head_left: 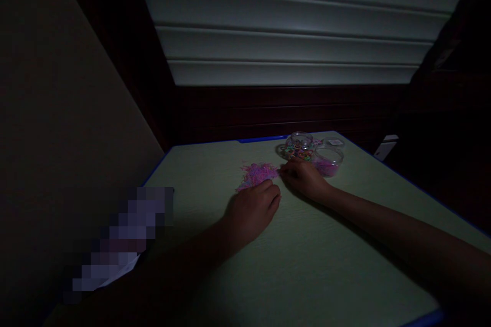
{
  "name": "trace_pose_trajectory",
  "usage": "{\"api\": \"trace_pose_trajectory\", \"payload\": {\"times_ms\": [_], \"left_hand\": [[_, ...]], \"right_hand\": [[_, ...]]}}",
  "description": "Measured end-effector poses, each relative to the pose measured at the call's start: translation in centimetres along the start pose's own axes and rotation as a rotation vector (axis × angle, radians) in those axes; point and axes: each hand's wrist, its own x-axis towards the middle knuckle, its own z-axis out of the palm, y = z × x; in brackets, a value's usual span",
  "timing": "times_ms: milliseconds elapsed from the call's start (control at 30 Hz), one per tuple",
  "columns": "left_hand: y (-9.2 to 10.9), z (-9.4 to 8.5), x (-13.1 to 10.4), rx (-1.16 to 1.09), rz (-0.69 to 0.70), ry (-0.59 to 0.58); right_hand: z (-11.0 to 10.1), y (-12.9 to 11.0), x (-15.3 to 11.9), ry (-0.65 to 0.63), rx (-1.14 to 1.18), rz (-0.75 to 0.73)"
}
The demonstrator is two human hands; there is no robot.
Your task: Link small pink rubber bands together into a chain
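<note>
A loose pile of small, thin pink and purple pieces [258, 173], which look like tiny elastic bands, lies on the pale green table [307, 271]. My left hand [253, 212] is at the near edge of the pile, its fingers curled closed. To the right of the pile, my right hand [305, 179] rests low over the table with fingertips pinched at its edge. Anything between the fingers of either hand is too small and dark to make out. Just beyond my right hand stands a clear tub [329, 156] with pink pieces inside.
Behind the tub is a clear jar [301, 142] of multicoloured rings. A clear round lid [333, 142] lies at the far right corner. A blurred-out object [130, 235] is along the left edge. Beyond the table is a pale slatted panel [291, 36]. The room is dim.
</note>
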Motion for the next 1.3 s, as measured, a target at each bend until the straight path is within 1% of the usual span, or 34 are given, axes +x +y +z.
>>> {"api": "trace_pose_trajectory", "payload": {"times_ms": [233, 467, 567, 733, 800, 933, 1067, 1300], "left_hand": [[-0.1, 0.0, 0.0, -0.01, 0.008, -0.006], [-0.1, 0.0, 0.0, -0.042, -0.004, 0.005], [-0.2, 0.1, 0.0, -0.052, -0.008, 0.012], [-0.2, 0.3, 0.1, -0.046, -0.011, 0.013], [-0.2, 0.3, 0.1, -0.046, -0.009, 0.012], [-0.3, 0.2, 0.1, -0.055, -0.015, 0.005], [-0.4, 0.3, 0.1, -0.082, -0.016, 0.007], [-0.6, 0.4, 0.3, -0.137, -0.025, 0.033]], "right_hand": [[-0.1, 0.0, -0.1, 0.028, 0.068, 0.026], [-0.5, -0.3, -0.4, 0.084, 0.124, 0.045], [-0.6, -0.4, -0.4, 0.077, 0.218, 0.123], [-1.0, -0.6, -0.4, -0.08, 0.514, 0.319], [-1.0, -0.9, -0.6, -0.071, 0.539, 0.344], [-1.0, -1.3, -1.1, 0.002, 0.564, 0.322], [-1.0, -1.2, -1.1, 0.063, 0.623, 0.393], [-1.5, -1.0, -1.8, 0.028, 0.678, 0.463]]}}
